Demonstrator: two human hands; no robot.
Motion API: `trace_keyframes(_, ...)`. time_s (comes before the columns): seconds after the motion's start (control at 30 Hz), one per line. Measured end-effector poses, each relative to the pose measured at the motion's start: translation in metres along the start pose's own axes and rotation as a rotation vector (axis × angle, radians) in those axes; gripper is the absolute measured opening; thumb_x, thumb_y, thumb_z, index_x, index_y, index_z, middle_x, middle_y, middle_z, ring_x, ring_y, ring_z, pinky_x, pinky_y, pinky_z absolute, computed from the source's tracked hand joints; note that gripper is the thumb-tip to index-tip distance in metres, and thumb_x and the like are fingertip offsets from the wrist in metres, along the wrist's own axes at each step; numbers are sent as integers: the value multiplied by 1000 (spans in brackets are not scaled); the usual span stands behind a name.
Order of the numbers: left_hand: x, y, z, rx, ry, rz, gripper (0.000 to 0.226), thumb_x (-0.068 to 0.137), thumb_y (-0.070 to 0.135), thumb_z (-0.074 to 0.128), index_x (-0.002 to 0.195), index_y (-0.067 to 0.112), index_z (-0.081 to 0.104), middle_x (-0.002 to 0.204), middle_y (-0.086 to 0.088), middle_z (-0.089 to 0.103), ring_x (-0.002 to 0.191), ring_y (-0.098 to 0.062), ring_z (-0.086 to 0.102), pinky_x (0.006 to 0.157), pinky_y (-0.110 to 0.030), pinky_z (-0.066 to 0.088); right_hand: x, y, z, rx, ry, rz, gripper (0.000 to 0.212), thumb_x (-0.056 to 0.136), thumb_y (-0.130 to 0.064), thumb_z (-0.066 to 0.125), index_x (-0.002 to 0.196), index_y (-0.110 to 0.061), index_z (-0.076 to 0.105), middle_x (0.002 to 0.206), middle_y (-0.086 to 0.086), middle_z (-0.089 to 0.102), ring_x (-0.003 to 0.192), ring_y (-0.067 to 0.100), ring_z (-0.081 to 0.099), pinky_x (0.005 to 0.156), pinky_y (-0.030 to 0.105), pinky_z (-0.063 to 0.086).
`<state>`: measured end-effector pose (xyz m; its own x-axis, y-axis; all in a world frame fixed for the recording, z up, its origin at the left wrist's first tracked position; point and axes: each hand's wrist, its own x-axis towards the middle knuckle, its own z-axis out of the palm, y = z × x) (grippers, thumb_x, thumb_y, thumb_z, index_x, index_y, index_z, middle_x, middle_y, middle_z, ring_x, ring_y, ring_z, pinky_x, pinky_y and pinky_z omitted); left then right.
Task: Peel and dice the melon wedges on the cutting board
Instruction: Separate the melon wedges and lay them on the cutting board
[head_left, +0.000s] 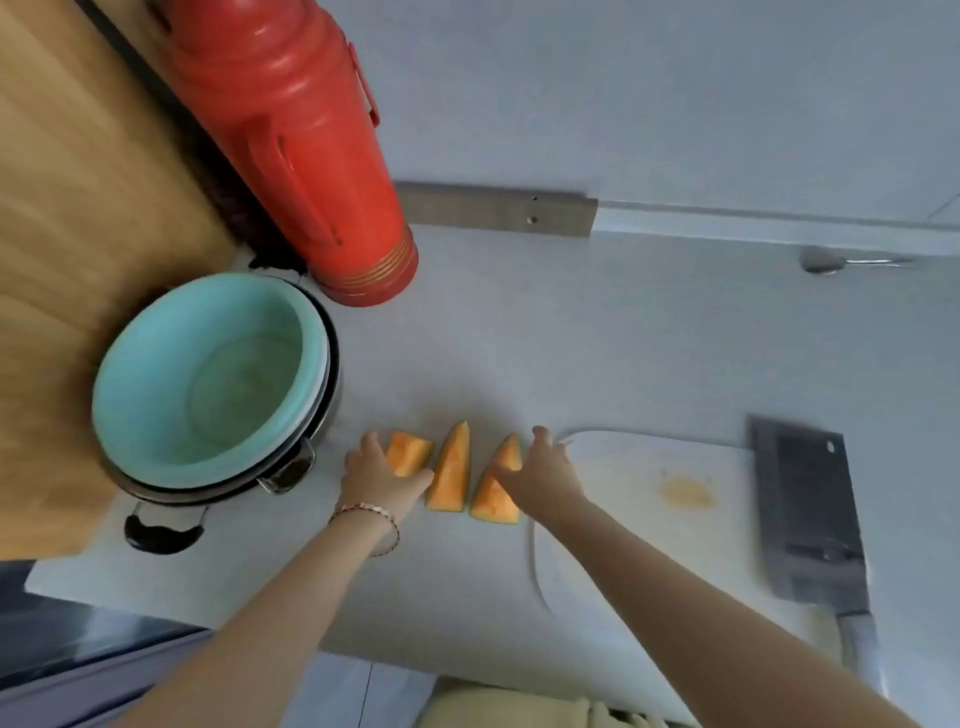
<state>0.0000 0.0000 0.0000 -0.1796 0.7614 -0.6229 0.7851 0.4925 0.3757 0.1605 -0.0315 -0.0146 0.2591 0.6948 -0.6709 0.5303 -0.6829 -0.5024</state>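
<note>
A big red flask (291, 150) stands by a blue bowl (208, 364). The white cutting board (649, 499) lies beside three orange melon wedges (450, 470) on the counter. The left hand (379, 480) lies flat and open on one wedge. The right hand (545, 475) touches another, fingers spread.

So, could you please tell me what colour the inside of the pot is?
Pale turquoise; the pot shows clearly in the head view.
</note>
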Motion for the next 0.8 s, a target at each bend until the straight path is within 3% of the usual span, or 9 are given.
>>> trace_keyframes(0.17,25,-5,2,-14,-117,-158,98,61,44,78,136,7,28,138,-16,42,125,-34,43,103,-43,40,16,-11,18,103,-1,114,53,87,-34,60,128,-6,43,128,15,50,114,28,53,91,34,45)
trace_keyframes(0.27,31,-4,9,-175,-93,-221,88,58,35,82,125,2,36,129,-16,51,117,-34,52,97,-41,44,23,-11,24,171,2,149,23,84,-33,62,77,-14,50,97,9,53,78,20,50,67,27,38)
trace_keyframes(0.33,37,-6,11,-236,-70,-229,82,51,32,79,118,3,42,120,-14,57,108,-34,57,94,-43,48,27,-9,23,237,7,183,38,85,-32,63,61,-17,37,71,2,46,60,15,43,54,23,32)
trace_keyframes(0.47,43,-6,12,-199,-146,-218,72,56,21,73,120,8,45,116,-10,59,105,-33,58,89,-38,50,31,-19,16,215,-17,184,41,86,-46,60,69,-12,46,65,0,47,63,17,48,51,25,31)
trace_keyframes(0.53,42,-2,11,-215,-176,-189,70,50,27,71,114,13,45,109,-9,60,98,-31,60,88,-42,53,31,-28,14,215,-57,159,45,87,-47,58,61,-13,41,57,-1,39,53,15,40,47,24,27)
trace_keyframes(0.6,38,4,12,-241,-180,-151,56,62,23,72,107,16,38,97,-7,56,94,-30,58,85,-40,52,30,-32,14,250,-109,141,45,88,-44,56,58,-13,43,57,-1,38,52,14,38,49,23,30)
trace_keyframes(0.67,34,7,15,-268,-173,-113,47,73,17,69,104,18,34,87,-3,52,89,-29,55,78,-36,48,26,-33,12,271,-129,123,38,89,-42,54,82,-6,63,70,2,53,66,17,49,61,26,40)
trace_keyframes(0.73,28,11,16,-307,-172,-81,45,77,16,67,104,21,32,90,-3,51,88,-28,53,75,-34,45,23,-28,12,298,-111,112,40,90,-40,53,106,-5,65,86,6,61,79,18,53,70,29,43)
trace_keyframes(0.8,21,15,18,-317,-188,-37,43,81,15,64,105,21,29,97,-5,48,87,-26,50,74,-32,39,21,-24,12,313,-94,103,41,90,-39,54,111,-5,65,86,6,61,80,19,53,71,29,43)
